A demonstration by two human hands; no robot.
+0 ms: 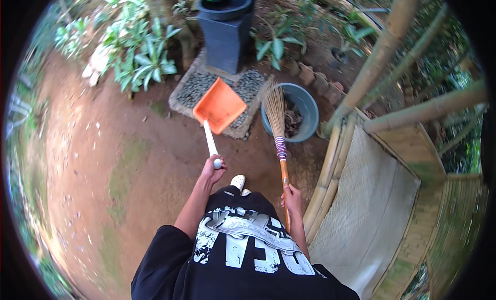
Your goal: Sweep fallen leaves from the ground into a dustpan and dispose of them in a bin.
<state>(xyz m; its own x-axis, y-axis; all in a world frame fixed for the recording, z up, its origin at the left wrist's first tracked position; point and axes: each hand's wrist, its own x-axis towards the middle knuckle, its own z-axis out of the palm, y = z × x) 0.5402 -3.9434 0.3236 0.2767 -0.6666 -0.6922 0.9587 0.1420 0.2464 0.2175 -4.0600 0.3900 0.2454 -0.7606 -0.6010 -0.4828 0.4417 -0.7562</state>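
My left hand (214,169) grips the white handle of an orange plastic dustpan (220,105). Its pan is lifted in front of me, with nothing plainly seen inside. In my right hand (292,199) is the wooden handle of a stick broom (275,114), bound with purple and white cord. The broom's bristles point away from me and cover the left part of a grey-blue plastic tub (310,116). Dry brown leaves (293,121) lie at the bottom of that tub.
A dark square planter (223,44) stands on a pebble-set slab (190,87) ahead. To my right are bamboo poles (329,160) and a platform with a woven mat (368,207). Leafy plants (149,63) grow at the far left. Bare earth (89,156) stretches leftward.
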